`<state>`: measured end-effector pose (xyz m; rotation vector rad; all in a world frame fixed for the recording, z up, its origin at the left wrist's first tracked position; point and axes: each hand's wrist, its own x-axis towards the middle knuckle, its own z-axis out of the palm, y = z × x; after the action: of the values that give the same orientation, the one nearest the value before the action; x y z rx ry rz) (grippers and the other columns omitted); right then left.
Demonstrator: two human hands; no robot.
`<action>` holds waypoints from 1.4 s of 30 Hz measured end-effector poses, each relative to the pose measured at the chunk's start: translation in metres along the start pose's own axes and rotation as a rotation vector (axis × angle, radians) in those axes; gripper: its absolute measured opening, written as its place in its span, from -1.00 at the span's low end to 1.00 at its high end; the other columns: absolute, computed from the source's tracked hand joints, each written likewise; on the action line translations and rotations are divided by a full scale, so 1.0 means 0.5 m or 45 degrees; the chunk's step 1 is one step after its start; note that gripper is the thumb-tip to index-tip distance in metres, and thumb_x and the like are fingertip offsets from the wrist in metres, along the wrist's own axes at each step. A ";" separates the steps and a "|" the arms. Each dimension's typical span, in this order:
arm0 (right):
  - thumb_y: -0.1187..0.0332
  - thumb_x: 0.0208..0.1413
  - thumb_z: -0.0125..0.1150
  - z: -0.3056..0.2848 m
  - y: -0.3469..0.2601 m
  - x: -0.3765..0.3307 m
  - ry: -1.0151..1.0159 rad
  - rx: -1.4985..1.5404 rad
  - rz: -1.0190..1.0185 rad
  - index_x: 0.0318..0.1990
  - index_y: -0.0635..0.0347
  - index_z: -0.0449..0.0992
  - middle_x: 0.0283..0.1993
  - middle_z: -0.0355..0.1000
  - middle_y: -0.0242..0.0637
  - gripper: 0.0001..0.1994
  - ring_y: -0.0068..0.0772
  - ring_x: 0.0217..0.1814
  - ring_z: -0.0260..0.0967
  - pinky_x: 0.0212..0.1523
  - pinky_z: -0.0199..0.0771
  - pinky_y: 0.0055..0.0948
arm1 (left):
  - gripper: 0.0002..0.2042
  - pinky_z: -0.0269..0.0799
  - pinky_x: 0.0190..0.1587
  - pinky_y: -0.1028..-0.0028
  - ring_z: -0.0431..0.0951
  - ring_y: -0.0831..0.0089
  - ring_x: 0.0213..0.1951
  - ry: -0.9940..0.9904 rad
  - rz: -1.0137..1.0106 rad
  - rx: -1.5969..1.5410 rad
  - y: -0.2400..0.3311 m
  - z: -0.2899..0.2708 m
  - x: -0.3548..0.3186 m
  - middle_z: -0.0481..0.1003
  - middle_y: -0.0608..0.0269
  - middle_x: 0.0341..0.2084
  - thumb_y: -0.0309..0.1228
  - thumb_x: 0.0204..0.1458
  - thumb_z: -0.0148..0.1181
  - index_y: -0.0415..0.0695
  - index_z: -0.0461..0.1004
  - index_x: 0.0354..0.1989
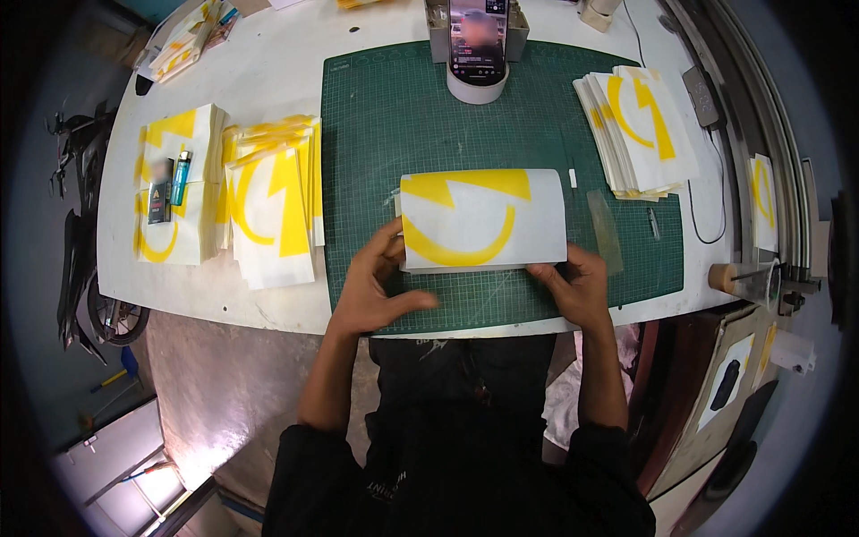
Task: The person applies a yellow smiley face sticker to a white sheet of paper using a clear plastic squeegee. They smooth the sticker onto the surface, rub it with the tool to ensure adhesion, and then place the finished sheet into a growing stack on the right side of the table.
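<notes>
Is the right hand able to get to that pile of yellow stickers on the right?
Probably yes. The right hand is only pinching the sheet's corner, and bare green mat lies between it and the sticker stack.

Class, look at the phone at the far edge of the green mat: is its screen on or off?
On. The phone stands upright with its screen lit, showing a picture.

Two hands, left [376, 291] and right [573, 288], are lying near. One sheet [483, 219] is sitting on one mat [394, 134]. Three stacks are lying: two left [174, 183] [273, 197], one right [635, 130]. One phone [478, 36] is standing far.
</notes>
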<state>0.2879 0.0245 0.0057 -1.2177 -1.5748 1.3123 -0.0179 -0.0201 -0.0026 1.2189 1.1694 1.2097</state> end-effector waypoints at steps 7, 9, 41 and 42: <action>0.39 0.20 0.49 0.029 -0.008 0.032 0.149 -0.151 0.091 -0.19 0.31 0.68 -0.45 0.57 -0.35 -0.83 -0.69 -0.43 0.38 -0.37 0.36 -0.60 | -0.40 0.55 -0.32 0.53 0.63 0.60 -0.45 0.368 -0.024 0.221 0.001 0.023 0.003 0.66 0.22 -0.45 -0.56 0.12 0.47 -0.32 0.35 0.32; 0.37 0.20 0.51 0.042 -0.027 0.050 0.180 -0.201 0.145 -0.22 0.32 0.66 -0.48 0.53 -0.37 -0.81 -0.73 -0.48 0.33 -0.44 0.31 -0.63 | -0.44 0.55 -0.33 0.50 0.66 0.55 -0.42 0.460 0.024 0.380 0.002 0.037 0.003 0.65 0.17 -0.42 -0.57 0.11 0.46 -0.31 0.38 0.29; 0.38 0.18 0.36 0.086 -0.003 0.040 0.047 -1.074 -0.615 0.15 0.23 0.59 0.22 0.54 -0.19 -0.63 -0.15 0.37 0.43 0.46 0.13 0.18 | -0.30 -0.03 0.52 -0.19 0.26 -0.03 0.49 -0.125 0.351 1.423 0.019 0.086 0.002 0.32 -0.09 0.43 -0.07 0.18 0.34 -0.16 0.35 0.44; 0.36 0.19 0.37 0.084 -0.003 0.038 0.039 -1.090 -0.611 0.16 0.23 0.59 0.24 0.53 -0.20 -0.61 -0.16 0.40 0.41 0.48 0.09 0.20 | -0.29 -0.05 0.52 -0.19 0.24 -0.03 0.50 -0.123 0.354 1.438 0.016 0.087 0.001 0.31 -0.10 0.43 -0.06 0.19 0.33 -0.18 0.34 0.44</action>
<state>0.2430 0.0311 -0.0021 -1.1842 -2.3199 0.2892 0.0255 -0.0209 0.0064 2.2897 1.7130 0.5985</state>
